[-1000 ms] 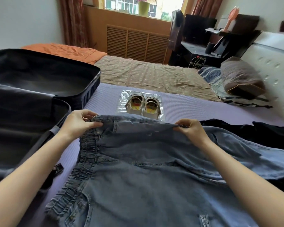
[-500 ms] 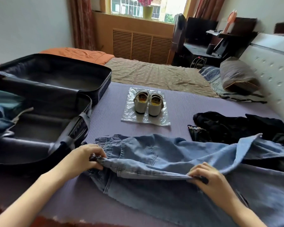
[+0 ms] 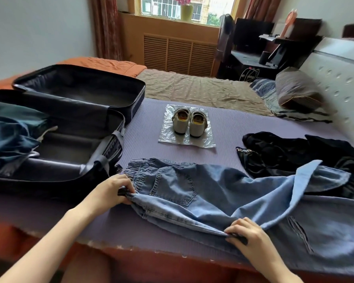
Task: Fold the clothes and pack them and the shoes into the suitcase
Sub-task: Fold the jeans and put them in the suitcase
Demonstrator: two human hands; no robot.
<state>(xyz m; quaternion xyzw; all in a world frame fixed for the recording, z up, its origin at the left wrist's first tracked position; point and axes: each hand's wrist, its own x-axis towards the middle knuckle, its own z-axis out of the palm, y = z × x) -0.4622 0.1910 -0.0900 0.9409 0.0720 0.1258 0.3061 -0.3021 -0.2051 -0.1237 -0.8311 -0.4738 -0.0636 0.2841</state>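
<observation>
Suitcase (image 3: 39,182), open in two halves, lies at the left of the bed (image 3: 243,127); its near half holds teal clothes (image 3: 10,135), its far half appears bare. Jeans (image 3: 192,186), the item in hand, lie on the purple cover at the bed's near edge, just right of the suitcase, doubled lengthwise, with one leg turned back to show its paler inside. That leg overlaps the black garment (image 3: 284,156), which lies unfolded at the right. Shoes (image 3: 189,123) stand as a pair on a plastic sheet (image 3: 168,139), beyond the jeans and apart from them.

My left hand (image 3: 110,190) pinches the fold at the elastic waistband; my right hand (image 3: 247,231) pinches the same folded edge further along, towards the leg. Both grips are closed on denim.

Handling, as I judge it: the denim is soft and limp, fairly heavy for cloth, neither slippery nor fragile. It sags between my hands, so I take hold at the waistband and seams, hands well apart, and avoid the ripped patch on the leg.
</observation>
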